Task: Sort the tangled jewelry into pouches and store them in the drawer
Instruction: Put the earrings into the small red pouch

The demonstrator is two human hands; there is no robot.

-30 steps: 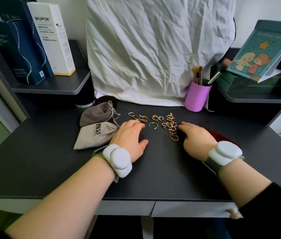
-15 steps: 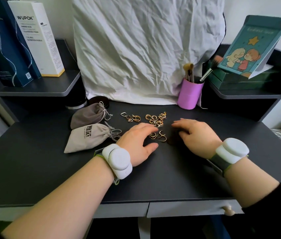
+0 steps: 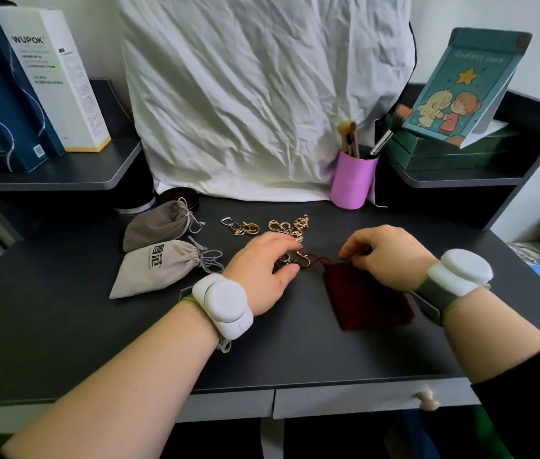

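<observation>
Jewelry (image 3: 290, 228), tangled gold pieces, worktop centre; left hand (image 3: 263, 273) fingers curled on pieces at pile's 6 o'clock; right hand (image 3: 386, 256) pinches red pouch (image 3: 366, 298) mouth. Step: filling first pouch. Next: spread mouth, drop pieces in

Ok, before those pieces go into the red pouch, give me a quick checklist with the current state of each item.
1. Red pouch flat on the desk, within reach: ok.
2. Pouch mouth open: cannot tell; right hand covers it.
3. Right hand grips the pouch's top edge: ok.
4. Left hand holds gold pieces beside the red cord: ok.
5. Pieces untangled from the jewelry pile: cannot tell.
6. Drawer open for storing: not ok, closed.
</observation>
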